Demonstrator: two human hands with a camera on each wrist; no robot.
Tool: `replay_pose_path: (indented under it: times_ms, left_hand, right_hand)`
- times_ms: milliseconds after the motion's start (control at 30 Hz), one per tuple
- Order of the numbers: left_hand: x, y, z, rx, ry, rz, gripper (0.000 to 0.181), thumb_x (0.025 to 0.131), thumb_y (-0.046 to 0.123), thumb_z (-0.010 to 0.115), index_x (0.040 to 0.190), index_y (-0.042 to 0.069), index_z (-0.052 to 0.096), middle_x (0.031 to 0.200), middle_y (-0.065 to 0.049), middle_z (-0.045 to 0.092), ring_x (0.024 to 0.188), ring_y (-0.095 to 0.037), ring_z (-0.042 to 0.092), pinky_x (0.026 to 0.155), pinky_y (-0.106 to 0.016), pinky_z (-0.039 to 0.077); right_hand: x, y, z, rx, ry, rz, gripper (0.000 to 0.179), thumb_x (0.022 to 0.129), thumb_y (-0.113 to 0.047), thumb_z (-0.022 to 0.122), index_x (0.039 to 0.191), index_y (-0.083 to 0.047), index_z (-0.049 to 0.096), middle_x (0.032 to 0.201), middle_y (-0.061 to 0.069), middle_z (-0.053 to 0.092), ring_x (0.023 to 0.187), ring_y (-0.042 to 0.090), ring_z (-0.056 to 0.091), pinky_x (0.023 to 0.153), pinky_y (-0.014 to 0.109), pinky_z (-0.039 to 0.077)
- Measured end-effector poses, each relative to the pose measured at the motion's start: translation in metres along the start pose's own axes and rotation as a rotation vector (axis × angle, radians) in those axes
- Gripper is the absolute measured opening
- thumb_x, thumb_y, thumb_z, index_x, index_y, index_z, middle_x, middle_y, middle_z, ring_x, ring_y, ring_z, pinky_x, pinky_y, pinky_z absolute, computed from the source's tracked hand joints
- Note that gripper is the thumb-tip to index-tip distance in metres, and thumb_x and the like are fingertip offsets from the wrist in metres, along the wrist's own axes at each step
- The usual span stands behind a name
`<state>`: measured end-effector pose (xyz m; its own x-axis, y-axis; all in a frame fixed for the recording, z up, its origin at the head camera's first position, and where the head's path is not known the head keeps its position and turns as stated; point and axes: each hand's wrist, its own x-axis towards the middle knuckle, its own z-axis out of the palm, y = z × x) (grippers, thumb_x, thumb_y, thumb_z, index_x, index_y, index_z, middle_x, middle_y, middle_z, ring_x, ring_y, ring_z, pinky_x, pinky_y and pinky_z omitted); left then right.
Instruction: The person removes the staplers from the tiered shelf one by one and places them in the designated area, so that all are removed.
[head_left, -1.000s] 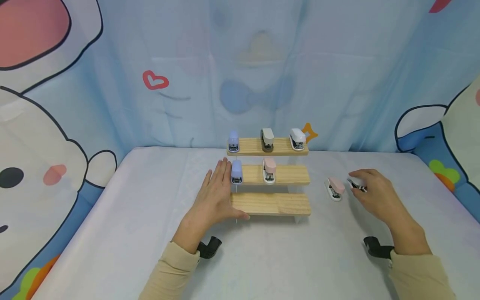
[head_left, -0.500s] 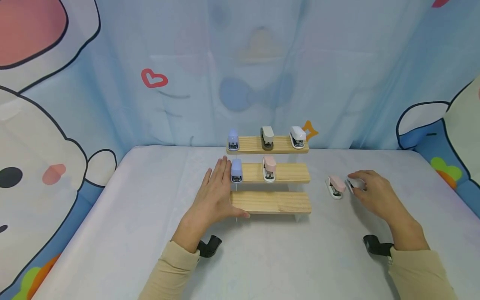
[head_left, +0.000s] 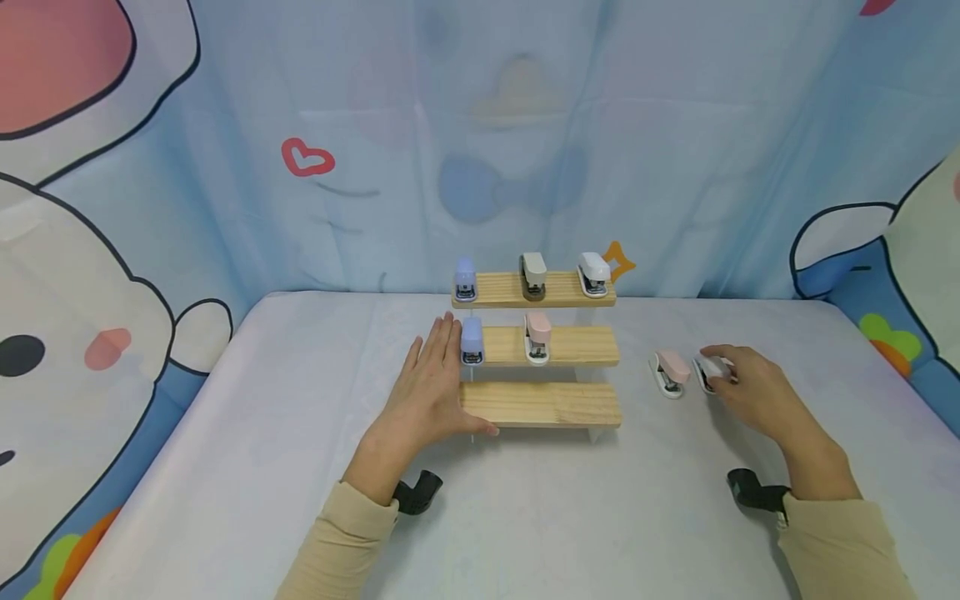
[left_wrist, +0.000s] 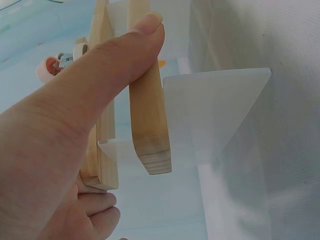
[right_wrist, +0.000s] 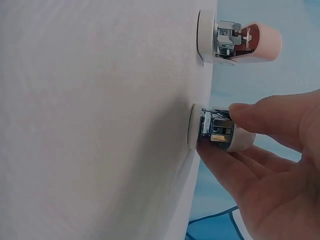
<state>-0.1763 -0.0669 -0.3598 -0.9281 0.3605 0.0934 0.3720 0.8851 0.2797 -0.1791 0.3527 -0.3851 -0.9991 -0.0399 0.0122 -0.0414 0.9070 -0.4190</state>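
A three-tier wooden display rack [head_left: 540, 404] with clear side supports stands mid-table. My left hand [head_left: 426, 387] lies along its left side with fingers straight. In the left wrist view, the thumb [left_wrist: 100, 70] rests over the front edge of the lowest shelf [left_wrist: 150, 120]. To the right of the rack, my right hand [head_left: 753, 392] pinches a white mini stapler [head_left: 708, 372] between thumb and fingers. In the right wrist view, this stapler [right_wrist: 220, 129] is upright, its base close over the tablecloth. Beside it a pink mini stapler [head_left: 670, 372] stands on the table.
The top shelf carries purple [head_left: 465, 279], grey [head_left: 533, 275] and white [head_left: 594, 273] staplers. On the middle shelf are a purple stapler [head_left: 472, 340] and a pink stapler [head_left: 537, 336]. A pale cloth covers the table [head_left: 570, 517]; a printed blue curtain [head_left: 360, 225] hangs behind.
The white stapler in my right hand has turned upright beside the pink one, more of it showing now. The left hand stays at the rack's side.
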Motion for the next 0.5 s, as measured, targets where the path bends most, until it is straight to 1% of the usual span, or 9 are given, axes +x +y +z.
replay_pose_path:
  times_ms: [67,133,200,233,333,433,500]
  left_hand:
    - [0.000,0.000,0.000,-0.002,-0.004,-0.003,0.145,0.058,0.065,0.087,0.159,0.001,0.004,0.168,-0.015,0.001,0.156,-0.026,0.002,0.127,-0.047,0.007]
    - [0.000,-0.001,0.000,-0.002,-0.005,-0.003,0.145,0.058,0.065,0.087,0.159,0.001,0.004,0.167,-0.014,0.000,0.156,-0.026,0.002,0.127,-0.047,0.007]
    - [0.000,-0.001,0.000,0.003,-0.005,-0.003,0.145,0.058,0.065,0.087,0.159,0.001,0.004,0.167,-0.015,0.000,0.156,-0.026,0.002,0.127,-0.047,0.007]
    - [0.000,-0.001,0.000,0.004,-0.005,-0.003,0.145,0.058,0.065,0.087,0.159,0.001,0.004,0.167,-0.015,0.000,0.156,-0.026,0.002,0.127,-0.047,0.007]
    - [0.000,-0.001,0.000,0.009,-0.004,-0.001,0.145,0.058,0.066,0.086,0.158,0.000,0.004,0.167,-0.015,0.000,0.156,-0.027,0.002,0.127,-0.047,0.008]
    - [0.000,-0.001,0.000,0.000,-0.007,0.001,0.145,0.059,0.065,0.086,0.158,0.000,0.004,0.167,-0.015,0.000,0.156,-0.027,0.002,0.127,-0.047,0.007]
    - [0.000,-0.001,0.000,-0.001,-0.008,0.000,0.145,0.059,0.065,0.087,0.158,0.000,0.004,0.167,-0.015,0.000,0.156,-0.026,0.002,0.127,-0.047,0.007]
  right_hand:
    - [0.001,0.001,0.000,-0.003,0.001,-0.007,0.046,0.095,-0.006,0.052,0.137,0.010,0.045,0.128,0.039,0.045,0.095,0.041,0.052,0.071,0.048,0.051]
    - [0.001,0.001,0.000,-0.005,0.001,-0.009,0.046,0.095,-0.005,0.052,0.137,0.010,0.045,0.127,0.039,0.046,0.094,0.040,0.052,0.069,0.046,0.051]
    - [0.002,0.000,0.000,-0.006,-0.008,0.001,0.047,0.095,-0.006,0.053,0.138,0.010,0.044,0.127,0.039,0.046,0.096,0.042,0.053,0.070,0.048,0.052]
    - [0.001,0.000,0.000,-0.007,-0.014,0.007,0.048,0.095,-0.007,0.054,0.139,0.010,0.043,0.128,0.039,0.045,0.098,0.044,0.053,0.072,0.051,0.052]
    - [0.000,-0.004,-0.002,0.002,-0.025,0.041,0.051,0.096,-0.010,0.055,0.141,0.010,0.040,0.136,0.042,0.039,0.110,0.054,0.050,0.084,0.064,0.051]
    - [-0.002,-0.009,-0.004,0.012,0.009,0.053,0.051,0.097,-0.012,0.055,0.141,0.009,0.041,0.139,0.043,0.034,0.119,0.060,0.045,0.092,0.069,0.046]
    - [-0.004,-0.012,-0.006,0.018,0.057,0.044,0.048,0.097,-0.011,0.054,0.139,0.008,0.044,0.139,0.043,0.034,0.119,0.060,0.045,0.092,0.069,0.046]
